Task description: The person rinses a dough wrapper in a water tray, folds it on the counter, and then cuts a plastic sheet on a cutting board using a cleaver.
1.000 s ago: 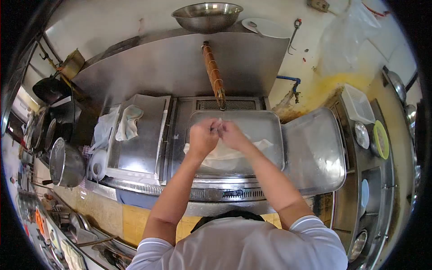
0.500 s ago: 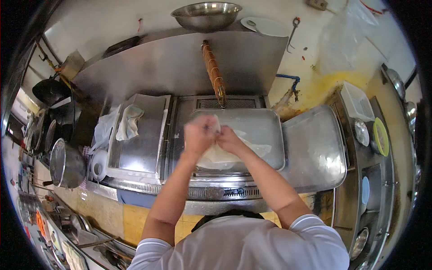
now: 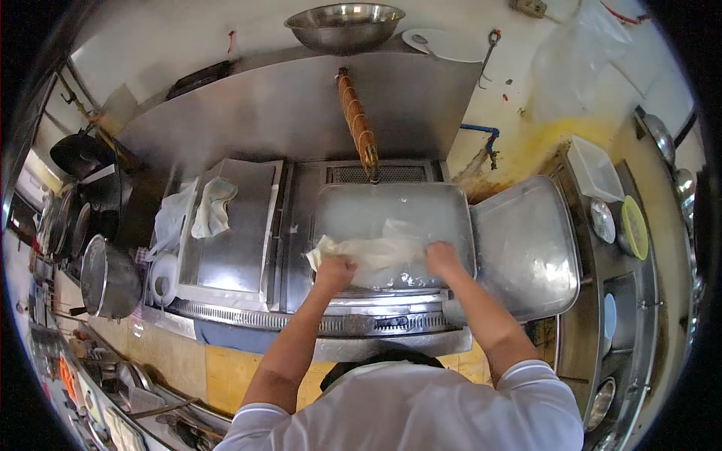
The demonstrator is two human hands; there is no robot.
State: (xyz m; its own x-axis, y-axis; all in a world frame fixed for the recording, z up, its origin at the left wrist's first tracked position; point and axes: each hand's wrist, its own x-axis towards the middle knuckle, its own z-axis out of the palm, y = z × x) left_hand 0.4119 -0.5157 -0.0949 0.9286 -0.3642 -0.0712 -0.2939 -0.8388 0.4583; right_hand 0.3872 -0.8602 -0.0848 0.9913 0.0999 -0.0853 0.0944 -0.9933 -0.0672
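A wet, cream-coloured cloth (image 3: pixel 378 252) is stretched sideways over a rectangular metal tray (image 3: pixel 331 203) that seems to hold water. My left hand (image 3: pixel 336 273) is closed around the cloth near its left end, where a loose bunched corner sticks out. At the other end, my right hand (image 3: pixel 442 258) is closed on the cloth near the tray's right side. The fingers of both hands are curled under and partly hidden. Above the tray hangs a brown wrapped spout (image 3: pixel 356 120), its tip close to the far rim.
Right of the tray lies a metal lid or second tray (image 3: pixel 523 244). A crumpled white cloth (image 3: pixel 215 207) rests on the steel surface at left. A strainer pot (image 3: pixel 110 278) stands farther left. On the right-hand counter are a white basket (image 3: pixel 596 169) and a green-rimmed bowl (image 3: pixel 635 228).
My hands were together above the tray, bunching part of the cloth. Now they are lower and wide apart, with the cloth spread between them.
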